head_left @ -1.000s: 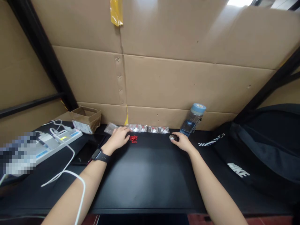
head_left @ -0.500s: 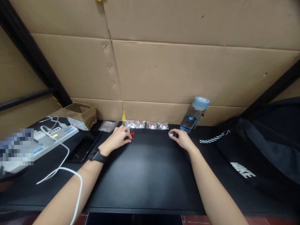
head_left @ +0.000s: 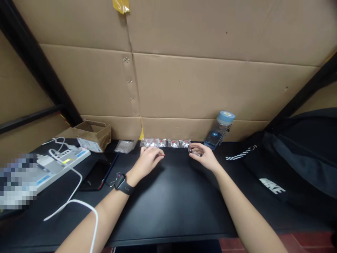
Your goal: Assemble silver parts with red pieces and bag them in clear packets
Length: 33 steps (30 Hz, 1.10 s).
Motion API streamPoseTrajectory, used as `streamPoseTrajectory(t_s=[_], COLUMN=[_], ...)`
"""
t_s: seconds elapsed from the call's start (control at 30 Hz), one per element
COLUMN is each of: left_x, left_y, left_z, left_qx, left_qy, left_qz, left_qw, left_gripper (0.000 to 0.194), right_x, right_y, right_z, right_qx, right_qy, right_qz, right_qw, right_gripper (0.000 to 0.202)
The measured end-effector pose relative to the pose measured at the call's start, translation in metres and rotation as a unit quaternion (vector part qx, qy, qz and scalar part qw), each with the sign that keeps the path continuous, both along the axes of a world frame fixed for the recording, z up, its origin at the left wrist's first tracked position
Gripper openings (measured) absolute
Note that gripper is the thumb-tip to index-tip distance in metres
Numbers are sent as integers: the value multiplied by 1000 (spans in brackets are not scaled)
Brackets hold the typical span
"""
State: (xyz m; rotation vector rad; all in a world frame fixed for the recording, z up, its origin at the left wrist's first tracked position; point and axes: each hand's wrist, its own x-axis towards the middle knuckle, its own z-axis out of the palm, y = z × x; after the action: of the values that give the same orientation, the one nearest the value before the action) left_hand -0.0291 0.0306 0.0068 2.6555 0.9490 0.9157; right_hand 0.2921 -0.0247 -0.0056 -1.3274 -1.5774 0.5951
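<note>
Handling looks under way mid-frame, left hand (head_left: 147, 161) pinching a red bit (head_left: 164, 155) (mostly hidden), right hand (head_left: 207, 158) gripping a shiny round thing (head_left: 196, 152), calling for light fingertips.

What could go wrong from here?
The lidded water bottle stands just behind the right hand; a backward nudge might tip it.
The white cable crosses the left forearm in view; if it touches, it could snag.
Little of the red item shows at the left hand's fingertips, so it might slip unnoticed.
</note>
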Motion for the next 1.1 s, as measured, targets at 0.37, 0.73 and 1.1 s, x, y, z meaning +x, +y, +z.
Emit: streamPoseTrajectory(t_s=[0.37,0.73,1.1], left_x=[25,29,31], left_y=[-30,-40,-44], left_z=[0,4,1], left_qx=[13,25,35], left_qy=[-93,-119,-144], left_qz=[26,20,19], left_qw=[995,992,989], left_gripper=[15,15,12], right_x=[-66,-90,-94], right_y=[-16,-29,-33], right_z=[-1,7,5], right_qx=[-88,-104,-116], right_qy=[278,362,388], right_qz=[155,208,220], right_qw=[944,903,888], right_gripper=[57,55,56])
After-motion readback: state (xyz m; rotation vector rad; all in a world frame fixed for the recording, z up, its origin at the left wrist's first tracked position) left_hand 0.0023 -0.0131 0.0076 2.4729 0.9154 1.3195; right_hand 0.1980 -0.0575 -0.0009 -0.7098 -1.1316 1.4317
